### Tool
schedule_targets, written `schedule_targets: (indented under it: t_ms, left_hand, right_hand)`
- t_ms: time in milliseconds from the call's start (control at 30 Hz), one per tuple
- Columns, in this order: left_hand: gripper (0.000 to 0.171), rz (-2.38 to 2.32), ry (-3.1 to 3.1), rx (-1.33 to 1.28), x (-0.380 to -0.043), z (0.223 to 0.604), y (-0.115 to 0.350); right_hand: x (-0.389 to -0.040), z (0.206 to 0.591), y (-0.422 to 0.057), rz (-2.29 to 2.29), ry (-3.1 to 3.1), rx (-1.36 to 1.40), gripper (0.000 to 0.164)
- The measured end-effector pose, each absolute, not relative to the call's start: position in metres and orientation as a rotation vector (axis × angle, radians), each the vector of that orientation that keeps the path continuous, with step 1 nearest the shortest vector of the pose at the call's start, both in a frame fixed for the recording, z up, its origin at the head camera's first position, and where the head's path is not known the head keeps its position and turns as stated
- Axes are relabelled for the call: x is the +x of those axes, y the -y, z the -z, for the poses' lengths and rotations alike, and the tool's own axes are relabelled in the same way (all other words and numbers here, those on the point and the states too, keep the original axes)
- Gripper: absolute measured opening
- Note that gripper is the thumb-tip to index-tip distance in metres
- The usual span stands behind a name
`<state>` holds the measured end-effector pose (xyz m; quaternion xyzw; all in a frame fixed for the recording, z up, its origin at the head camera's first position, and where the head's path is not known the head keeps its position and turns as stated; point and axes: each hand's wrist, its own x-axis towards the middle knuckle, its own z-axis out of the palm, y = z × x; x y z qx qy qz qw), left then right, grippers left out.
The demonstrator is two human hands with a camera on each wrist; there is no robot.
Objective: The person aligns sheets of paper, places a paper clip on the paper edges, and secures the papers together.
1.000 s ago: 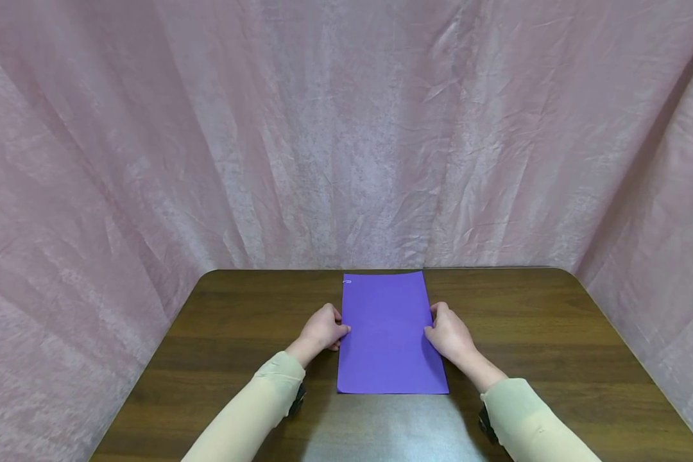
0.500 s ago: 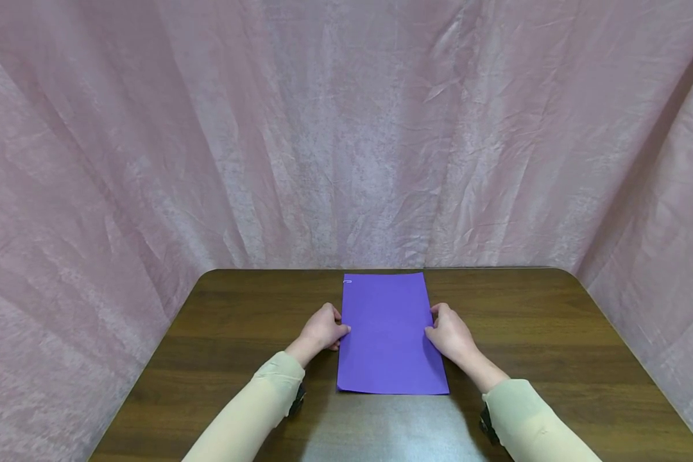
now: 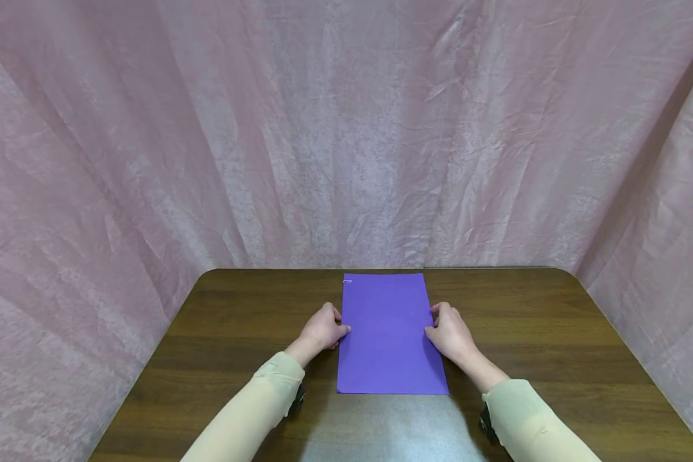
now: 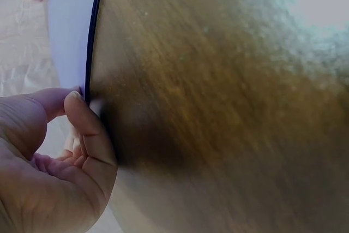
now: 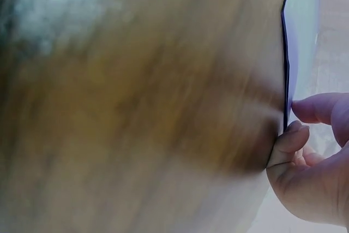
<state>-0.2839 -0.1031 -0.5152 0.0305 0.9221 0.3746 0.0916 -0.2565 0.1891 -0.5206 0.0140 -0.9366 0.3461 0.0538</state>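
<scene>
A purple sheet of paper or card [image 3: 387,340] lies at the middle of the table, one short side toward the person. At its far left corner sits a small pale paper clip [image 3: 348,281]. My left hand [image 3: 321,328] pinches the sheet's left edge, thumb on top and fingers beneath. On the opposite edge my right hand [image 3: 452,332] pinches it the same way. Both wrist views show the sheet edge-on between thumb and finger, a dark line along its near edge; I cannot tell whether it is one layer or several.
The brown wooden table [image 3: 531,321] has rounded far corners. Pink crushed curtains [image 3: 346,128] hang behind it and at both sides. Light reflects off the tabletop [image 3: 389,427] in front of the sheet.
The sheet's far edge has dropped very slightly. Both hands keep their hold at nearly the same places.
</scene>
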Motion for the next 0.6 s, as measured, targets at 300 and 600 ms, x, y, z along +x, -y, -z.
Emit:
schedule_targets:
  t_ms: [300, 600]
  left_hand:
    - [0.029, -1.050, -2.795, 0.126, -0.285, 0.516, 0.103]
    - [0.033, -1.134, -2.736, 0.127, -0.289, 0.517, 0.114]
  right_hand:
    - [-0.259, 0.523, -0.188, -1.042, 2.842, 0.044, 0.041]
    - [-0.261, 0.522, -0.198, -1.240, 2.807, -0.022, 0.042]
